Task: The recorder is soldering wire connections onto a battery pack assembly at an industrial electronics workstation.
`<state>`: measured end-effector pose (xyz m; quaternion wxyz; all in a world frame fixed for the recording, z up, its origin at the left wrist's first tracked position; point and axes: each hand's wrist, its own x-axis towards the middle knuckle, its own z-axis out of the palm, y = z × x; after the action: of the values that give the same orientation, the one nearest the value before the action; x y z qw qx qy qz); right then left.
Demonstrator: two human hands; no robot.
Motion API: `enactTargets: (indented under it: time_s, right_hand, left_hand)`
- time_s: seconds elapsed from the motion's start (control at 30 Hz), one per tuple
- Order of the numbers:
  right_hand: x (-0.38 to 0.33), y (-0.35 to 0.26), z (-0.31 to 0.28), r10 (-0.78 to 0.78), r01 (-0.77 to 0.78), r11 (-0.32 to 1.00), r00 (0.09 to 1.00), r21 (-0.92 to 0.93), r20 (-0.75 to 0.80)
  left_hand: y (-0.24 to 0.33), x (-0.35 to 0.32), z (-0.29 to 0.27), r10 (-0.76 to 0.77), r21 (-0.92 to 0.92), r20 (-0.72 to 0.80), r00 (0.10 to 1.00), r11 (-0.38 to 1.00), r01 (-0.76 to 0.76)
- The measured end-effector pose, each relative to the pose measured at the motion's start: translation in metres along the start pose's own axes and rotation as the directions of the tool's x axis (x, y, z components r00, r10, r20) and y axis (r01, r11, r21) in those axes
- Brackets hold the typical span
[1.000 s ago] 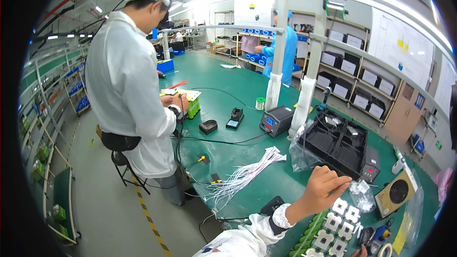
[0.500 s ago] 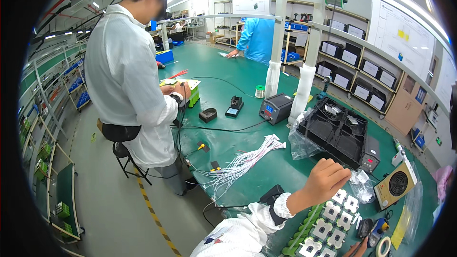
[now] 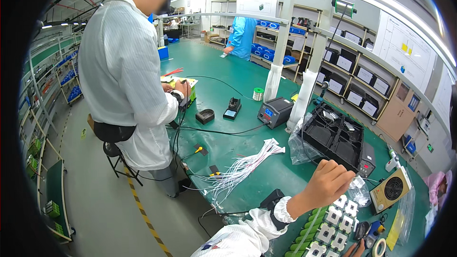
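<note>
My left hand [image 3: 328,185] is raised over the far end of a battery pack [image 3: 304,232] of green cells with white square holders on top. Its fingers are closed together, and whatever they pinch is hidden. At the bottom edge, my right hand [image 3: 356,249] shows only in part beside the pack, its fingers bent round something dark that I cannot make out. Close to it lie a black round-topped object [image 3: 362,230], a blue-and-yellow tool [image 3: 377,228] and a roll of tape [image 3: 379,247].
White wires [image 3: 247,171] lie on the green bench [image 3: 214,74]. Beyond are a soldering station [image 3: 276,112], a black tray [image 3: 333,135] and a small fan [image 3: 393,188]. A co-worker in white [image 3: 121,66] works at the left; another in blue [image 3: 243,38] stands farther back.
The whole view has shifted slightly. The co-worker in blue has moved left, with the arm drawn in. My two hands stay nearly where they were over and beside the pack.
</note>
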<state>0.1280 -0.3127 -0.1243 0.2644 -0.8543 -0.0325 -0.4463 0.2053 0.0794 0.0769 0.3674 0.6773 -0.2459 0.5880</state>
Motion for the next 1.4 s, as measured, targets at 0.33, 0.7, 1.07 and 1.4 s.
enactTargets:
  time_s: [0.33, 0.7, 1.07, 1.4]
  right_hand:
    - [0.006, 0.009, -0.006, 0.094, -0.094, 0.996, 0.996, 0.0, -0.01]
    - [0.01, 0.021, 0.004, 0.248, -0.247, 0.967, 0.969, 0.058, -0.004]
    - [0.055, 0.003, -0.024, 0.2, -0.195, 0.98, 0.93, 0.05, -0.308]
    - [0.147, -0.076, -0.038, -0.363, 0.411, 0.846, 0.911, 0.339, -0.198]
  left_hand:
    - [-0.009, -0.007, 0.012, -0.181, -0.296, 0.02, 0.983, 0.939, 0.178]
    - [-0.014, 0.002, -0.01, -0.08, -0.02, -0.042, 0.996, 0.997, 0.079]
    - [0.022, 0.012, 0.009, -0.049, 0.148, 0.263, 0.963, 0.989, 0.01]
    - [0.039, 0.022, 0.041, 0.056, 0.125, 0.605, 0.794, 0.978, -0.165]
